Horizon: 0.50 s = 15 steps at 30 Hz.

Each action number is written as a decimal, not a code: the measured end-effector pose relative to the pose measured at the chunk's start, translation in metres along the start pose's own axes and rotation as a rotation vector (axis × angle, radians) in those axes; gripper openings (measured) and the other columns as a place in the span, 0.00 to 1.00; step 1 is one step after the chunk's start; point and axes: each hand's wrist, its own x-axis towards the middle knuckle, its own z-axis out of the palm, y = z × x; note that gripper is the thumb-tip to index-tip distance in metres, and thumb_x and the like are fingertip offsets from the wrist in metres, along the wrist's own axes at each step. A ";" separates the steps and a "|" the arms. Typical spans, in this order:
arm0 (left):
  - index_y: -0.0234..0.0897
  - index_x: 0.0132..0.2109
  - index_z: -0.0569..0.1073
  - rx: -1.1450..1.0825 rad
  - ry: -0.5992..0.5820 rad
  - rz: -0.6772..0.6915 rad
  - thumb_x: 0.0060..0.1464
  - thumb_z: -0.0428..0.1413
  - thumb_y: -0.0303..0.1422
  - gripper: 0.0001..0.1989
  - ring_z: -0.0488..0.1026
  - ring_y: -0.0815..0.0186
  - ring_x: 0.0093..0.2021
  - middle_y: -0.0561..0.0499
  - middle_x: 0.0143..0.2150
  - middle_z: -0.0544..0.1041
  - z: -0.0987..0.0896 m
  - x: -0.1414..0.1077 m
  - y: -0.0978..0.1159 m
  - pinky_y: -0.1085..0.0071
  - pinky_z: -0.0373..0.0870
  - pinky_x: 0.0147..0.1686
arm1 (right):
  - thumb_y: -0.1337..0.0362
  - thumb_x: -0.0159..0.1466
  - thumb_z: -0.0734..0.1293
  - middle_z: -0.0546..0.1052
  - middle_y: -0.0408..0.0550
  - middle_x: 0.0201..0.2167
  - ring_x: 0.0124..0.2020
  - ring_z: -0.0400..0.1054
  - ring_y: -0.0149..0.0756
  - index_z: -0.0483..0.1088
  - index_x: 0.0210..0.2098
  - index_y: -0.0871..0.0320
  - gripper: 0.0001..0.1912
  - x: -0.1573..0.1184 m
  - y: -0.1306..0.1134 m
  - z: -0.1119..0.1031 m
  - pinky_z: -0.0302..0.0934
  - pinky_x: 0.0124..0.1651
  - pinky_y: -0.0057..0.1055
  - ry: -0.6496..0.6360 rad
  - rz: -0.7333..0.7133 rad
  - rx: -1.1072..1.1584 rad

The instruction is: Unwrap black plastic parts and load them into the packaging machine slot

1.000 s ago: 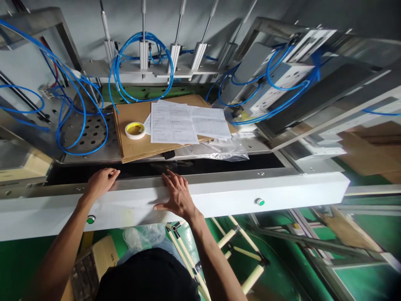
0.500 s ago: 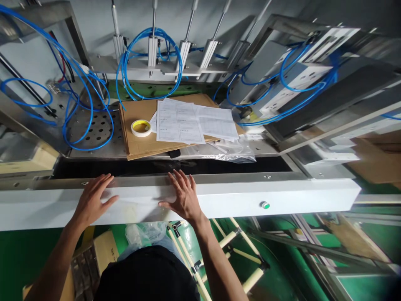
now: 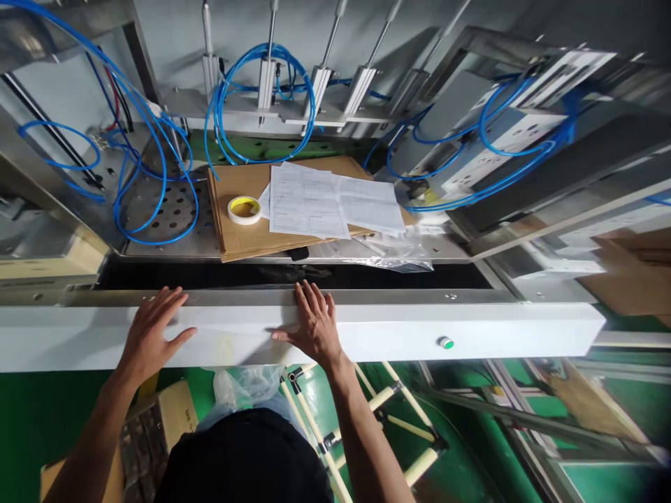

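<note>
My left hand (image 3: pixel 153 335) rests on the left part of the machine's white front beam (image 3: pixel 388 332), fingers spread over its metal top edge. Further right, my right hand (image 3: pixel 314 325) lies on the same beam with its fingertips at the edge and its thumb stretched out. Neither hand holds anything. Behind the beam runs a dark slot (image 3: pixel 251 274). Beyond it lies a flat brown cardboard piece (image 3: pixel 235 241), bearing a roll of tape (image 3: pixel 244 218) with a yellow inside and printed paper sheets (image 3: pixel 309 202). A clear plastic bag (image 3: pixel 398 255) sticks out beneath the papers.
Coiled blue air hoses (image 3: pixel 217 115) hang in front of several cylinders (image 3: pixel 266 84) at the back. A green button (image 3: pixel 445 343) sits on the beam's right part. Below are a cream tube frame (image 3: pixel 414 409) and an open cardboard box (image 3: pixel 178 416).
The whole view has shifted slightly, so the machine appears a little further right. My right hand has moved slightly right in the picture; both hands stay on the beam.
</note>
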 end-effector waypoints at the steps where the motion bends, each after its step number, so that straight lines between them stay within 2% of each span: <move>1: 0.46 0.71 0.64 0.012 -0.043 0.038 0.67 0.56 0.47 0.29 0.60 0.44 0.75 0.42 0.73 0.69 0.002 0.001 0.001 0.40 0.54 0.73 | 0.34 0.63 0.67 0.58 0.68 0.76 0.76 0.50 0.64 0.45 0.78 0.64 0.58 0.000 0.000 -0.001 0.41 0.74 0.62 0.008 0.003 -0.005; 3: 0.45 0.70 0.66 0.038 -0.101 0.089 0.67 0.56 0.46 0.29 0.60 0.43 0.75 0.42 0.74 0.68 0.009 0.003 0.002 0.40 0.52 0.74 | 0.36 0.64 0.67 0.54 0.66 0.77 0.76 0.48 0.64 0.42 0.79 0.61 0.58 -0.001 0.001 -0.003 0.43 0.74 0.61 0.039 0.011 -0.013; 6: 0.42 0.72 0.64 0.057 -0.108 0.082 0.65 0.57 0.45 0.32 0.59 0.42 0.76 0.39 0.75 0.65 0.017 0.007 0.000 0.39 0.52 0.74 | 0.37 0.65 0.66 0.50 0.62 0.79 0.77 0.46 0.64 0.43 0.79 0.57 0.55 -0.008 0.000 -0.006 0.43 0.74 0.61 0.098 0.012 -0.010; 10: 0.41 0.74 0.60 0.037 -0.122 0.041 0.64 0.57 0.47 0.36 0.59 0.43 0.76 0.38 0.75 0.65 0.020 0.010 -0.004 0.39 0.54 0.73 | 0.38 0.66 0.66 0.57 0.62 0.77 0.77 0.49 0.63 0.51 0.77 0.56 0.49 -0.026 -0.005 -0.003 0.41 0.75 0.62 0.096 -0.047 0.005; 15: 0.41 0.71 0.65 0.033 -0.153 0.032 0.65 0.55 0.48 0.32 0.57 0.41 0.76 0.39 0.75 0.66 0.016 0.016 -0.010 0.37 0.53 0.73 | 0.40 0.67 0.66 0.62 0.62 0.74 0.76 0.51 0.62 0.54 0.76 0.57 0.46 -0.031 -0.006 0.003 0.43 0.74 0.62 0.085 0.005 0.011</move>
